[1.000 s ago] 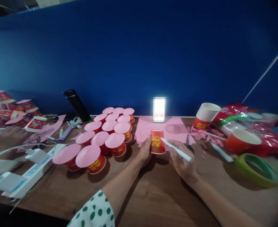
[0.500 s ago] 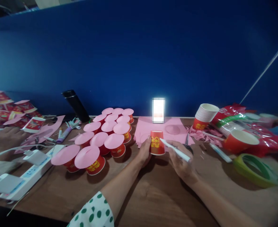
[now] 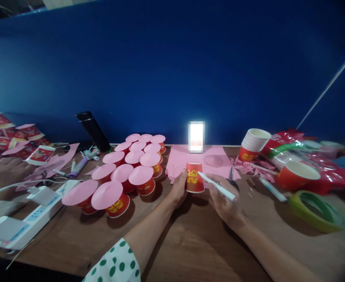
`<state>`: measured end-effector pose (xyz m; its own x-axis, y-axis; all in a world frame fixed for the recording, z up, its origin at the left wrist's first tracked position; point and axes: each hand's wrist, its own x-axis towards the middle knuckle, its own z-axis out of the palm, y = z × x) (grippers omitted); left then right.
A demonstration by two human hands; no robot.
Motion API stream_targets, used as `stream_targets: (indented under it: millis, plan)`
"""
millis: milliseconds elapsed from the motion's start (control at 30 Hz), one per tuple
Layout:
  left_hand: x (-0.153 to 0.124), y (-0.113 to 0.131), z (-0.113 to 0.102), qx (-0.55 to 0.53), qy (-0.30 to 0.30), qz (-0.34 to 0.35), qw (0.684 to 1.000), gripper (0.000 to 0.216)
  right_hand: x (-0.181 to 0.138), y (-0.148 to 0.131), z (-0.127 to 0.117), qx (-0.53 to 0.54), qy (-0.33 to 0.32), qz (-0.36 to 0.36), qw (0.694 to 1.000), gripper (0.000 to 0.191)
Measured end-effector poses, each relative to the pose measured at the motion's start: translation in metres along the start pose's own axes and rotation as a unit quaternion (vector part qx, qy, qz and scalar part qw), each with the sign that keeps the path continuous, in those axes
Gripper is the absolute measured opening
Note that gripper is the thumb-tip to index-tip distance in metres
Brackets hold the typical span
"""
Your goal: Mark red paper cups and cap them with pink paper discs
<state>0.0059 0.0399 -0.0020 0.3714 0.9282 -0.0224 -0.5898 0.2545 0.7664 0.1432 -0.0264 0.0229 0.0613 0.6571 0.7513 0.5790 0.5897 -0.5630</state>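
Observation:
My left hand [image 3: 179,188] grips the left side of a red paper cup [image 3: 194,184] with yellow characters on it. The cup is upside down, its wide rim toward the table. Between the fingers of my right hand [image 3: 225,201] is a white pen [image 3: 219,187], slanting with its upper-left end at the cup's right edge. Whether that tip touches the cup I cannot tell. Behind the cup lies a stack of pink paper [image 3: 184,156], with a loose pink disc [image 3: 213,160] on top. Scissors [image 3: 233,182] are partly hidden behind my right hand.
To the left stand several red cups topped with pink discs [image 3: 107,195], beside a power strip [image 3: 34,217] and a black bottle [image 3: 93,131]. A co-worker's hand [image 3: 9,172] is farther left. On the right are stacked cups [image 3: 254,143], a single cup [image 3: 297,176] and green tape [image 3: 316,223].
The view has shifted very slightly, moving everything a few pixels left. Both hands keep the same hold on the cup and the pen.

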Motion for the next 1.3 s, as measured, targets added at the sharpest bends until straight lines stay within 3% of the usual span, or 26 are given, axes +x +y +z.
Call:
stream_targets:
  millis: [1300]
  plan:
    - [-0.0026,0.0029,0.0024,-0.008,0.007,-0.008,1.000,0.046,0.0010,-0.0060,-0.0013,-0.030,-0.028,0.015,0.999,0.014]
